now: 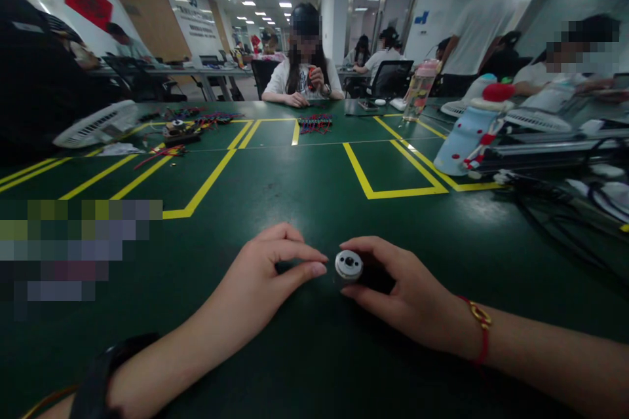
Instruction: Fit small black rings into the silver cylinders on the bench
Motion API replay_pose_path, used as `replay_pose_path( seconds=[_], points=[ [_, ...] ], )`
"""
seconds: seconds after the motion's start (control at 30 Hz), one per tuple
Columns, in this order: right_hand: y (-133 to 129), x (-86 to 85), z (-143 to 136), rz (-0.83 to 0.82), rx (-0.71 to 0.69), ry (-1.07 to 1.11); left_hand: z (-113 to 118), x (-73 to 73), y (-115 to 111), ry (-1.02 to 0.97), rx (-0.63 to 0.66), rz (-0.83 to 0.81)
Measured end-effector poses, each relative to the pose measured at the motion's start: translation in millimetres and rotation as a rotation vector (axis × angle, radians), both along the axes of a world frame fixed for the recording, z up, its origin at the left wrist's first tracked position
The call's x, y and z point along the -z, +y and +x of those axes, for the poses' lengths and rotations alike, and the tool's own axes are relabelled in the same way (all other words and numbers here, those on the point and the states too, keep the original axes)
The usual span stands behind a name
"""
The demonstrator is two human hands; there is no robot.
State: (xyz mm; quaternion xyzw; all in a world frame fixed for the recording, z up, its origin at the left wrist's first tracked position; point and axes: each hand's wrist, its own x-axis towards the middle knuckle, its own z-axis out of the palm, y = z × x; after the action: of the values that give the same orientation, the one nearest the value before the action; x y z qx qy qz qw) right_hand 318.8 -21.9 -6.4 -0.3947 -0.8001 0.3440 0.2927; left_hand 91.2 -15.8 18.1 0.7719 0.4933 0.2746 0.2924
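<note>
A small silver metal cylinder that looks like a motor [349, 264] stands upright near the front middle of the green table, its round face up with a dark centre hole and small holes beside it. My right hand [403, 285] grips it from the right, index finger behind and thumb in front. Just left of the motor, apart from it, is my left hand [275, 268], thumb and index fingertips brought together in a pinch. Whether anything tiny sits between those tips cannot be made out.
Yellow tape [407, 194] marks areas on the green table [275, 190]. Bundles of coloured wires [315, 123] lie farther back. A white fan [101, 124] is at left, a blue bottle [459, 137] and black cables [535, 203] at right. A person [304, 75] sits opposite.
</note>
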Motion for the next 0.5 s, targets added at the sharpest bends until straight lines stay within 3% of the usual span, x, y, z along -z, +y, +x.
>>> replay_pose_path(
  seconds=[0.13, 0.23, 0.4, 0.5],
  points=[
    [1.7, 0.2, 0.7, 0.027, 0.007, -0.009, -6.6, 23.6, 0.6, 0.158, 0.087, 0.066],
    [1.6, 2.0, -0.2, 0.026, 0.003, -0.004, -5.0, 30.1, 1.1, 0.187, 0.111, 0.082],
    [0.5, -1.1, 0.8, -0.047, 0.034, 0.068, -9.2, 21.0, -0.3, 0.08, 0.053, -0.018],
    [12.4, -12.0, 17.0, -0.065, 0.186, 0.161, -26.7, 6.1, -1.5, 0.034, -0.078, -0.076]
  ],
)
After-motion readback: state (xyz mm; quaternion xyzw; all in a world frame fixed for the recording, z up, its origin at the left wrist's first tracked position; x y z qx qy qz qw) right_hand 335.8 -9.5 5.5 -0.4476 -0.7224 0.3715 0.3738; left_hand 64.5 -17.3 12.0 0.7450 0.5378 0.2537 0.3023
